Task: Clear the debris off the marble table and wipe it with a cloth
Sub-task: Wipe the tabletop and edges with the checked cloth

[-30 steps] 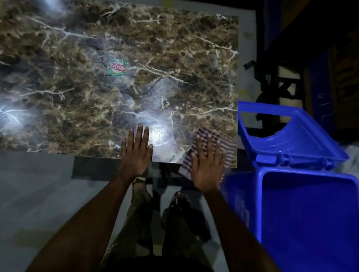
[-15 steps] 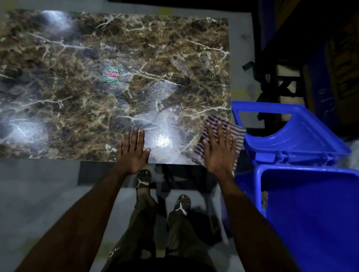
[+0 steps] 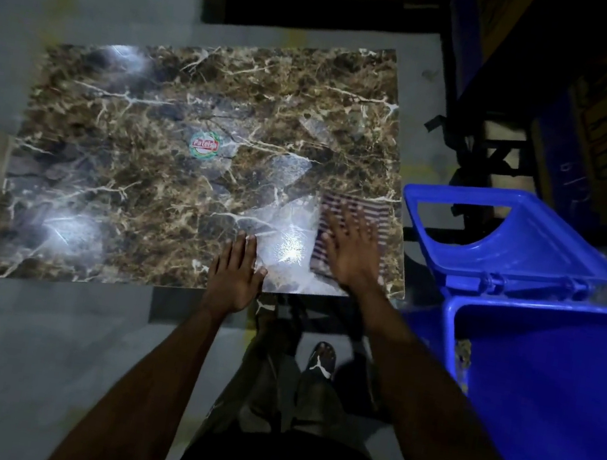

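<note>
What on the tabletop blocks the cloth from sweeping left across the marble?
Only the left hand, resting flat at the near edge, lies left of the cloth under the right hand. The sticker is flat; no debris is visible on the marble table.

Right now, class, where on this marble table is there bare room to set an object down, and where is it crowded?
Bare: the marble table left of the round sticker, and its far edge. Crowded: the near right corner, with the left hand flat and the right hand pressing the striped cloth, beside the blue bin.

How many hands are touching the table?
2. The left hand rests flat on the marble table's near edge; the right hand presses the striped cloth near the right edge.
</note>
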{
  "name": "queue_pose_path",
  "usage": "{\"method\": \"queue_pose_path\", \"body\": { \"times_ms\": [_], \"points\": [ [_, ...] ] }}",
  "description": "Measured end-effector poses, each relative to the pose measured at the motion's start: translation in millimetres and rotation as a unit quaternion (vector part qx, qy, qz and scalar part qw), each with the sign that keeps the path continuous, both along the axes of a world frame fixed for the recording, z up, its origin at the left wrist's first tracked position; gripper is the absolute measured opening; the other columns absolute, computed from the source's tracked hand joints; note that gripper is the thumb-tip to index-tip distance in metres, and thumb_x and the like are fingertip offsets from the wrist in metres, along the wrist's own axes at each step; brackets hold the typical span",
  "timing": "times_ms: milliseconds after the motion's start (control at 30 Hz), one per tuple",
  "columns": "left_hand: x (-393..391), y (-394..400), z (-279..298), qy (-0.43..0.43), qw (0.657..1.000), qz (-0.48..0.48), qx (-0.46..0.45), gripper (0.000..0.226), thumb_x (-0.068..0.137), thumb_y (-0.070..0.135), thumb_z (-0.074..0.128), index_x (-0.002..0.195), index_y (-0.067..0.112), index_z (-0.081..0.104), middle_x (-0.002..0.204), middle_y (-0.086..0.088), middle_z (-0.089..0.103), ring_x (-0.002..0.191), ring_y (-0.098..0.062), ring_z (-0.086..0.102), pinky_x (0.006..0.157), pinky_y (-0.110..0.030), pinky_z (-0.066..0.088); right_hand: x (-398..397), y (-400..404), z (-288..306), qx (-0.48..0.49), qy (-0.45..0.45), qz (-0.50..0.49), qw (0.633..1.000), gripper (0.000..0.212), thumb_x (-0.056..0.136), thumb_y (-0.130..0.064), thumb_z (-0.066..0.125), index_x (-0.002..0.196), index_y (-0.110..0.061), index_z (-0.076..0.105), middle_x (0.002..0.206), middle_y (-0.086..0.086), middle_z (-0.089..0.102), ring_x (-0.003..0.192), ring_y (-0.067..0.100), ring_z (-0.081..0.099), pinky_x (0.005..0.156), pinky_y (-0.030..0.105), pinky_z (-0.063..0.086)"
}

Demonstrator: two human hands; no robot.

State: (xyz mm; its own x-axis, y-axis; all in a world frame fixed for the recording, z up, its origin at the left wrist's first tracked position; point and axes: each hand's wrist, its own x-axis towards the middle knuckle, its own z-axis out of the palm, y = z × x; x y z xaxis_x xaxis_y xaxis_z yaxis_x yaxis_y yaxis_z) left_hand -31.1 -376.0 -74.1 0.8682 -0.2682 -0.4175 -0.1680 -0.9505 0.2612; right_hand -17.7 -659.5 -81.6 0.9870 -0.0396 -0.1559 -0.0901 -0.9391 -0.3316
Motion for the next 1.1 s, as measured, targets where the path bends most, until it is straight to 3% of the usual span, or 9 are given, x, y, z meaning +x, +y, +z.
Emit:
{"method": "queue_pose_path", "body": {
  "times_ms": [100, 267, 367, 433, 533, 700, 800, 933, 1100],
  "points": [
    [1.9, -0.2, 4.9, -0.008, 1.0, 0.007, 0.003, 0.095, 0.093, 0.078, -0.003, 0.164, 0.017, 0.019, 0.17, -0.011, 0.015, 0.153, -0.043, 0.022, 0.117, -0.06, 0.026, 0.0, -36.5, -6.3, -0.025, -0.018, -0.053, 0.998, 0.058, 0.109, -0.047, 0.023, 0.165, -0.035, 0.015, 0.173, 0.004, 0.01, 0.16, 0.029, 0.007, 0.128, 0.052, 0.007],
    [12.9, -1.9, 16.0, -0.019, 1.0, 0.001, 0.011, 0.077, 0.093, 0.056, 0.041, 0.159, 0.018, 0.032, 0.163, -0.012, 0.032, 0.142, -0.042, 0.035, 0.104, -0.062, 0.037, -51.4, -24.9, -15.5, -0.058, -0.026, -0.149, 0.987, 0.059, 0.108, -0.042, 0.036, 0.164, -0.028, 0.025, 0.171, 0.009, 0.02, 0.158, 0.033, 0.019, 0.121, 0.059, 0.025],
    [27.9, -2.1, 26.4, -0.042, 0.999, -0.009, -0.008, 0.066, 0.082, 0.051, 0.055, 0.137, 0.02, 0.04, 0.144, -0.011, 0.042, 0.121, -0.039, 0.043, 0.091, -0.054, 0.04, -68.2, 33.9, -14.3, -0.047, -0.083, -0.089, 0.991, 0.056, 0.107, -0.033, 0.049, 0.16, -0.018, 0.038, 0.168, 0.017, 0.027, 0.155, 0.04, 0.025, 0.117, 0.062, 0.031],
    [46.9, -1.4, 28.3, -0.065, 0.996, 0.017, -0.06, 0.043, 0.089, 0.049, 0.053, 0.12, 0.02, 0.047, 0.128, -0.009, 0.046, 0.109, -0.035, 0.044, 0.086, -0.048, 0.038, -48.3, 71.7, -9.7, -0.018, -0.099, -0.003, 0.995, 0.056, 0.106, -0.031, 0.053, 0.159, -0.018, 0.039, 0.167, 0.015, 0.028, 0.155, 0.039, 0.024, 0.119, 0.062, 0.03],
    [87.9, 2.0, 23.2, -0.093, 0.988, 0.051, -0.111, 0.019, 0.099, 0.035, 0.045, 0.109, 0.021, 0.053, 0.116, -0.006, 0.049, 0.105, -0.034, 0.046, 0.089, -0.047, 0.04, 17.4, 109.2, -2.5, 0.008, -0.077, 0.038, 0.996, 0.057, 0.108, -0.04, 0.047, 0.162, -0.031, 0.031, 0.171, 0.004, 0.021, 0.159, 0.029, 0.014, 0.125, 0.055, 0.02],
    [153.4, 9.1, 11.3, -0.148, 0.983, 0.051, -0.096, 0.013, 0.103, 0.029, 0.046, 0.11, 0.02, 0.052, 0.115, -0.005, 0.049, 0.103, -0.031, 0.044, 0.085, -0.047, 0.04, 110.5, 92.8, -3.7, -0.009, -0.03, 0.014, 0.999, 0.056, 0.111, -0.048, 0.028, 0.165, -0.036, 0.015, 0.174, 0.002, 0.008, 0.16, 0.027, 0.003, 0.129, 0.053, 0.005],
    [171.8, 12.3, 1.7, -0.184, 0.978, 0.054, -0.088, 0.016, 0.108, 0.03, 0.041, 0.111, 0.019, 0.052, 0.115, -0.005, 0.049, 0.1, -0.03, 0.046, 0.083, -0.046, 0.04, 116.7, 68.6, -5.6, -0.042, -0.025, -0.013, 0.999, 0.058, 0.111, -0.048, 0.028, 0.165, -0.036, 0.011, 0.174, 0.0, 0.006, 0.161, 0.026, 0.0, 0.128, 0.055, 0.009],
    [167.7, 10.2, -11.6, -0.239, 0.967, 0.053, -0.065, 0.022, 0.108, 0.03, 0.04, 0.119, 0.018, 0.055, 0.121, -0.004, 0.052, 0.108, -0.028, 0.049, 0.089, -0.04, 0.037, 91.1, 79.4, -10.6, -0.051, -0.008, -0.056, 0.997, 0.058, 0.11, -0.049, 0.026, 0.165, -0.035, 0.012, 0.174, 0.002, 0.008, 0.161, 0.028, 0.0, 0.127, 0.057, 0.01],
    [173.2, 10.6, -26.5, -0.231, 0.966, 0.068, -0.096, 0.044, 0.107, 0.03, 0.043, 0.149, 0.015, 0.045, 0.151, -0.008, 0.045, 0.145, -0.03, 0.038, 0.118, -0.047, 0.029, 102.1, 128.9, -15.7, -0.019, -0.056, 0.071, 0.996, 0.056, 0.111, -0.047, 0.03, 0.165, -0.036, 0.017, 0.174, 0.0, 0.009, 0.161, 0.027, 0.004, 0.127, 0.056, 0.012]
  ]
}}
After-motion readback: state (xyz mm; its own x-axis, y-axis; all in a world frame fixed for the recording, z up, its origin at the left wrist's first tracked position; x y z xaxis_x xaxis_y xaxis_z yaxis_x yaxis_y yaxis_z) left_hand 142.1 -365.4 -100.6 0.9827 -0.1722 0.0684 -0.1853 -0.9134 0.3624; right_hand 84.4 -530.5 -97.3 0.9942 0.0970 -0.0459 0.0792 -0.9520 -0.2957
